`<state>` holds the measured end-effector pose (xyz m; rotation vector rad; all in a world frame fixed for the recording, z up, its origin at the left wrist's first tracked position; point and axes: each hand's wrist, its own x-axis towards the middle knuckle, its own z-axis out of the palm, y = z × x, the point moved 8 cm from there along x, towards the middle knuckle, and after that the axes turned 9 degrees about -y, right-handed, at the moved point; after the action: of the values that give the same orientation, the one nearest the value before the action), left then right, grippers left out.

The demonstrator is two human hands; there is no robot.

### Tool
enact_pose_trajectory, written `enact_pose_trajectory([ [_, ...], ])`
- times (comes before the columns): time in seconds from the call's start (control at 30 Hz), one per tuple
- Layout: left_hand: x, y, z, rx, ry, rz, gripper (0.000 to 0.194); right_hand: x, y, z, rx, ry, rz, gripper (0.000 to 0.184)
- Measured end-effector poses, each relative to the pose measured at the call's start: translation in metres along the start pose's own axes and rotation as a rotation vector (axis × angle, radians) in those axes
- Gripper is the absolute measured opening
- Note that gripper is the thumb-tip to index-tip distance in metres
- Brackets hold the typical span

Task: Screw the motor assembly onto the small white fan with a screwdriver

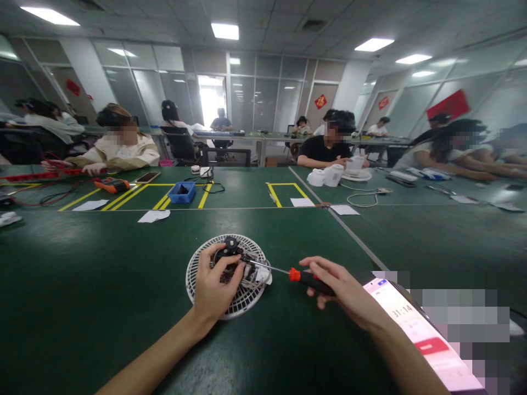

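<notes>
A phone [414, 323] lies nearest me, at 4 o'clock from the round white grille [190, 282], its lit screen turned up where, I'd guess, a glance can catch it. The grille lies flat on the green tabletop [135, 274], which gives it a broad, steady base. On it sits the black part [231, 243], towards 12 o'clock, with pale wires [263, 276] bunched at 3 o'clock.

The left hand [214, 282] comes in from 7 o'clock, fingers curled and nearly closed on the black part — probably to stop it turning. The right hand [340, 282], at 3 o'clock, is loosely closed round the screwdriver [308, 280], handle low and nearly level, so the shaft reaches in from the side beside the left fingertips. Whether the tip is seated, I can't tell.

A blue tray [181, 198] stands at 11 o'clock, out of the elbows' way; a paper slip [302, 202] lies at 2 o'clock.
</notes>
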<state>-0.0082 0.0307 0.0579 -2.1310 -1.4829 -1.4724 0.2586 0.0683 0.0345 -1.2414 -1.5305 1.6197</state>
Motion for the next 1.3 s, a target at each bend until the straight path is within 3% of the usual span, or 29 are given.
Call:
enact_pose_trajectory([
  [0.1, -0.001, -0.001, 0.001, 0.001, -0.001, -0.002, 0.016, -0.001, 0.003, 0.005, -0.054, -0.037, 0.074, 0.049],
  [0.37, -0.002, -0.002, 0.001, -0.006, -0.002, -0.013, 0.014, -0.006, -0.015, -0.014, -0.150, 0.125, -0.110, 0.040],
  [0.5, -0.001, -0.002, 0.001, -0.003, -0.005, -0.015, 0.015, -0.007, -0.020, -0.016, -0.164, 0.145, -0.166, 0.045],
  [0.77, -0.001, -0.002, 0.001, -0.016, -0.013, -0.015, 0.015, -0.001, 0.000, 0.000, -0.085, 0.062, 0.061, 0.052],
  [1.1, 0.000, -0.001, 0.001, -0.005, -0.006, -0.013, 0.014, -0.005, -0.018, -0.017, -0.092, 0.153, -0.163, 0.042],
  [1.3, -0.001, -0.002, 0.001, -0.010, -0.009, -0.015, 0.014, -0.003, -0.003, -0.003, 0.049, 0.059, 0.045, 0.048],
])
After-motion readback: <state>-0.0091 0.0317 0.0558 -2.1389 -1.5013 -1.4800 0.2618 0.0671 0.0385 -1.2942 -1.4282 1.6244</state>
